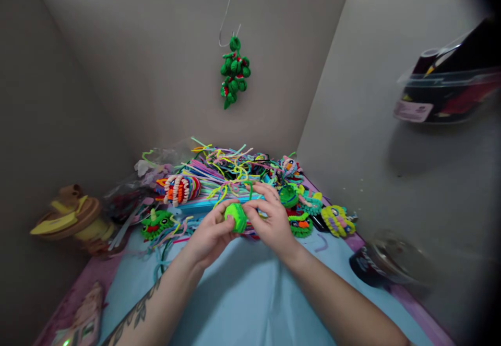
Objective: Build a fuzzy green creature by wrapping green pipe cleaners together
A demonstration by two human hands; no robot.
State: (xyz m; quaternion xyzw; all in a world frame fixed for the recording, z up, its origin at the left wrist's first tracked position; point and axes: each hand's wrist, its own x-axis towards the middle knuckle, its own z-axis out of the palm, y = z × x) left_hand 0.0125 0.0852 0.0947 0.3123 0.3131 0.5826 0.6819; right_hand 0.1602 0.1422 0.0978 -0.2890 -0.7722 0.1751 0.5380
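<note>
My left hand [213, 236] is closed around a bright green rounded piece [235, 217] that looks wound from fuzzy pipe cleaner, its thumb pressed on the front. At the right side of that piece, my right hand [270, 221] pinches with thumb and forefinger. A darker green pipe cleaner [251, 189] rises from between its fingers; the exact grip point is partly hidden. Both hands are held above the light blue cloth [250, 294], in front of a heap of coloured pipe cleaners [207, 171].
Finished fuzzy figures lie around: a striped one [180, 189], a green one [156, 224], a yellow one [337, 221]. A cup [370, 267] stands right, a phone [84, 320] lies front left. Grey panels enclose the table; a green ornament [235, 72] hangs on the back one.
</note>
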